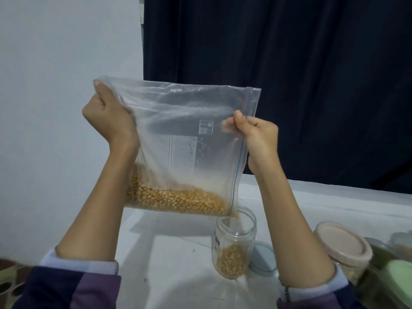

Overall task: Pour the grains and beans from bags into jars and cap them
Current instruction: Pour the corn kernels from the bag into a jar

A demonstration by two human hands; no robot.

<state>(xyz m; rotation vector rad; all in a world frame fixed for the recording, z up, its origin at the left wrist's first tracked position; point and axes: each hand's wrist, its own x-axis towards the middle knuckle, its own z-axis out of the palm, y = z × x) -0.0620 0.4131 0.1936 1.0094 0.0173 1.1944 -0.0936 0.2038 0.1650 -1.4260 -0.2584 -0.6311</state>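
A white table runs before a pale wall and dark curtain. At lower right I see a pink-lidded jar, a green lid and a loose clear lid lying just beside the open clear glass jar. My left hand grips the upper left corner of the clear zip bag of yellow corn kernels; my right hand pinches its zipper edge. The bag hangs mid-frame with the zipper edge running steeply down its right side, lower right corner pointing into the jar mouth, kernels falling in.
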